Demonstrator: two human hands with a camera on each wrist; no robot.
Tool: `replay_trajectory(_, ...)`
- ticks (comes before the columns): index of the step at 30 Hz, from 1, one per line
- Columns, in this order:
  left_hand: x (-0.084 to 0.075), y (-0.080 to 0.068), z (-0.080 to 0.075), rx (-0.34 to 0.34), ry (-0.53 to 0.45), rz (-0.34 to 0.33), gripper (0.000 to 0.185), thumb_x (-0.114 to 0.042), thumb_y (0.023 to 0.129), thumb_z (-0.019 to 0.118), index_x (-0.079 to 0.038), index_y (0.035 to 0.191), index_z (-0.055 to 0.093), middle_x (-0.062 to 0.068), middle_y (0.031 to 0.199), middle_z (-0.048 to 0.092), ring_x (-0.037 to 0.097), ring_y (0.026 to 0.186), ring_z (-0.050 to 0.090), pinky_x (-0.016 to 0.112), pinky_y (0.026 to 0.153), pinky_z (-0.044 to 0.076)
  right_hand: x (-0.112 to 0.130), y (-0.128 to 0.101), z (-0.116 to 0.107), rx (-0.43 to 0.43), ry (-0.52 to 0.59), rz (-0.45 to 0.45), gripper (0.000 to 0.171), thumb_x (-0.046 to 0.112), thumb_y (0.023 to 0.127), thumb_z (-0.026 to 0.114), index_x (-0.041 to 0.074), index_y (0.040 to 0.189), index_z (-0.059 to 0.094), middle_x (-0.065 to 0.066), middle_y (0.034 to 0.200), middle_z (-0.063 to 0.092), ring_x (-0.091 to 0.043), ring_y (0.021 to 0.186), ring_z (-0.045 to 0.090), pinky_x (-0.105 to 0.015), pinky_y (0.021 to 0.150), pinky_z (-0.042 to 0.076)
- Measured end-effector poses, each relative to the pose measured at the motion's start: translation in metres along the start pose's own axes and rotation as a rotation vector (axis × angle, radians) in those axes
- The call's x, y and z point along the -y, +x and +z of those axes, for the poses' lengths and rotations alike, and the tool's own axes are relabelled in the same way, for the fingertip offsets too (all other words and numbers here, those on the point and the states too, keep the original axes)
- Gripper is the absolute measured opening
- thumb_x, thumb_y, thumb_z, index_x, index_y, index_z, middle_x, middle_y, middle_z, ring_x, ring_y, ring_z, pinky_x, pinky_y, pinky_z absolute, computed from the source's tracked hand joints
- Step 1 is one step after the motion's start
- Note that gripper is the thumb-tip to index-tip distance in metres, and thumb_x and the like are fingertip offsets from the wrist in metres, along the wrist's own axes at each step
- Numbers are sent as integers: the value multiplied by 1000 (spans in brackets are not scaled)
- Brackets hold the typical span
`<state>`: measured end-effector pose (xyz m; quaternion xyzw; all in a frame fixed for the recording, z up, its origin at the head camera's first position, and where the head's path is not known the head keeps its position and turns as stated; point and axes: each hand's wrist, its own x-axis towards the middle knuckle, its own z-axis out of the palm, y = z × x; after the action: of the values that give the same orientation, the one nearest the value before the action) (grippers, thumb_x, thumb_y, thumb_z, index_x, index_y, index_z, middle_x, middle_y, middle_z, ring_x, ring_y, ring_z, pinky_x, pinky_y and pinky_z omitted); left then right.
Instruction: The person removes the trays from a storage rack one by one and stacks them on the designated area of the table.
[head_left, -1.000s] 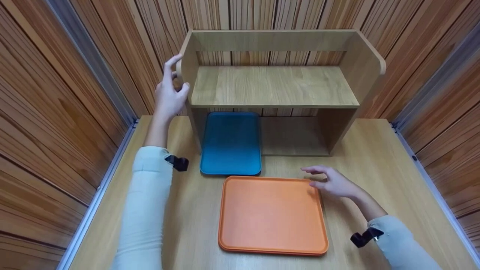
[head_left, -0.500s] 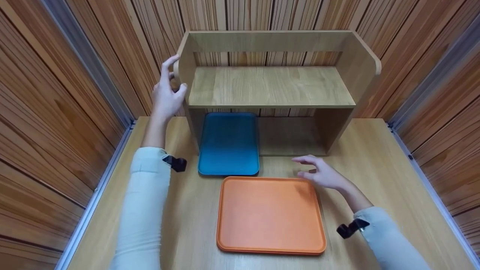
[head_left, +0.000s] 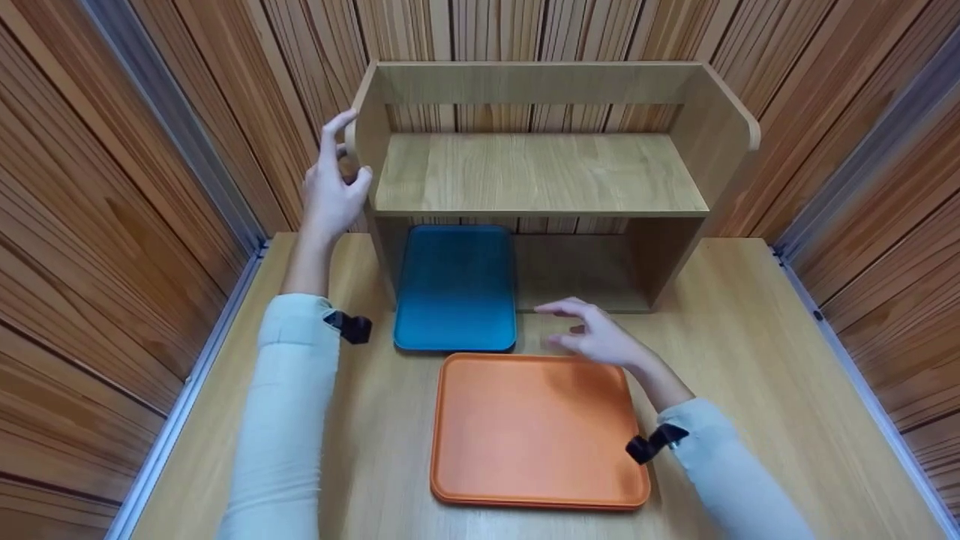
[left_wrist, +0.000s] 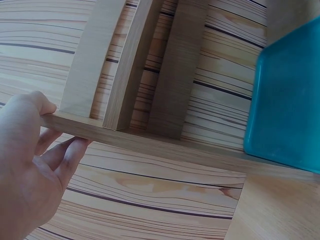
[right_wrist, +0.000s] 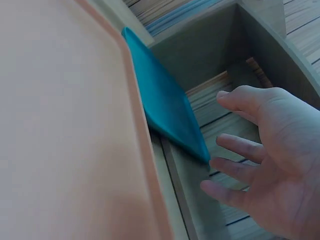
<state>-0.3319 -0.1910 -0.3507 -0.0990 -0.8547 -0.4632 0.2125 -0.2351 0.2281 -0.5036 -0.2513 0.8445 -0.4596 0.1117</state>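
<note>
At the upper left of the head view, my left hand (head_left: 334,187) grips the left side panel of a wooden desktop shelf (head_left: 540,172). The left wrist view has the thumb on one face of the panel (left_wrist: 150,144) and the fingers on the other. A blue tray (head_left: 455,300) lies in the lower left of the shelf, its near end sticking out over the table. My right hand (head_left: 596,334) hovers by the far edge of an orange tray (head_left: 536,435), right of the blue one. Its fingers are spread and slightly bent, holding nothing, as the right wrist view confirms.
A second rim under the orange tray suggests a stack. The wooden table (head_left: 757,337) is bounded by plank walls (head_left: 112,187) with metal rails (head_left: 217,375) along the sides. The shelf's right side panel (head_left: 712,127) stands near the back wall.
My right hand has moved left and slightly away from me, from the orange tray's right corner toward the blue tray. The left hand keeps its grip on the shelf; both trays stay put.
</note>
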Motion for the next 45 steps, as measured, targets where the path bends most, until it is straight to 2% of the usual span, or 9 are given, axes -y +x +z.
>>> replay_trajectory(4, 0, -1, -1, 3, -27, -15, 71, -11, 111, 56, -37, 173, 33, 19, 168, 58, 38, 128, 73, 43, 91, 63, 11, 8, 5, 19, 15, -20, 50, 19, 110, 73, 7, 157, 63, -23, 162, 60, -52, 152, 50, -80, 124, 43)
replay_trajectory(9, 0, 0, -1, 4, -37, -30, 71, -11, 111, 57, -37, 172, 33, 21, 170, 56, 45, 146, 66, 63, 109, 63, 18, 15, 12, 41, 16, -36, 50, 19, 111, 71, 9, 158, 62, -20, 165, 57, -47, 154, 49, -79, 125, 43)
replay_trajectory(15, 0, 1, 1, 11, -33, -25, 71, -12, 111, 57, -38, 173, 33, 20, 170, 56, 42, 141, 69, 46, 94, 64, 16, 24, 22, 10, 35, -14, 51, 17, 110, 71, 11, 160, 61, -20, 165, 56, -50, 155, 49, -80, 126, 40)
replay_trajectory(23, 1, 0, -1, 3, 2, -4, 70, -11, 111, 57, -36, 173, 33, 17, 166, 61, 30, 88, 71, 18, 59, 43, 2, 42, 36, -114, 125, 10, 56, 9, 109, 72, 8, 163, 57, -23, 169, 53, -55, 158, 44, -78, 131, 35)
replay_trajectory(26, 1, 0, -1, 11, -15, -4, 70, -12, 112, 57, -36, 173, 33, 17, 168, 59, 33, 109, 78, 17, 63, 48, -4, 51, 39, -175, 180, 32, 59, 4, 108, 71, 4, 165, 53, -27, 173, 49, -55, 160, 41, -75, 134, 34)
replay_trajectory(30, 0, 1, 0, 15, -28, -13, 71, -11, 111, 57, -37, 173, 33, 18, 169, 57, 40, 136, 73, 29, 74, 58, -8, 59, 43, -230, 256, 109, 66, 5, 108, 71, 4, 169, 46, -31, 175, 42, -54, 160, 44, -70, 129, 45)
replay_trajectory(35, 1, 1, 1, 14, -35, -31, 72, -12, 111, 57, -39, 173, 33, 19, 170, 56, 43, 144, 68, 54, 100, 65, -13, 68, 52, -268, 408, 263, 74, 10, 110, 70, 8, 176, 34, -29, 175, 41, -49, 153, 57, -63, 123, 54)
replay_trajectory(40, 0, 1, 1, 13, -39, -37, 72, -12, 111, 57, -40, 173, 33, 19, 171, 56, 42, 141, 69, 52, 97, 63, -20, 73, 60, -307, 520, 385, 77, 15, 112, 68, 12, 178, 29, -26, 172, 45, -37, 134, 67, -56, 121, 58)
replay_trajectory(45, 0, 2, 0, 21, -51, -46, 72, -12, 112, 58, -41, 172, 33, 19, 173, 53, 42, 151, 62, 60, 112, 61, -21, 76, 66, -305, 560, 456, 80, 16, 111, 70, 16, 179, 27, -24, 172, 47, -23, 107, 69, -36, 100, 64)
